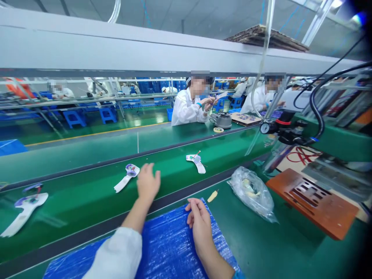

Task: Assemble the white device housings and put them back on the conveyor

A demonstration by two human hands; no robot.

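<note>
My left hand (147, 182) reaches out over the green conveyor belt (87, 193), fingers apart, holding nothing. Just left of it on the belt lies a white handle-shaped part with a purple round end (127, 176). My right hand (200, 221) rests on a blue ribbed mat (162, 252) at the bench edge, fingers curled in loosely, nothing visible in them. A second white part (196, 162) lies farther right on the belt, and a third (24, 211) at the far left. A small cream-coloured piece (212, 196) lies near my right hand.
A clear plastic bag of small parts (252, 193) sits right of the mat. An orange-brown fixture plate (314, 201) and a gauge with black hoses (283, 128) stand at the right. Across the belt, people in white coats (188, 104) work at the opposite bench.
</note>
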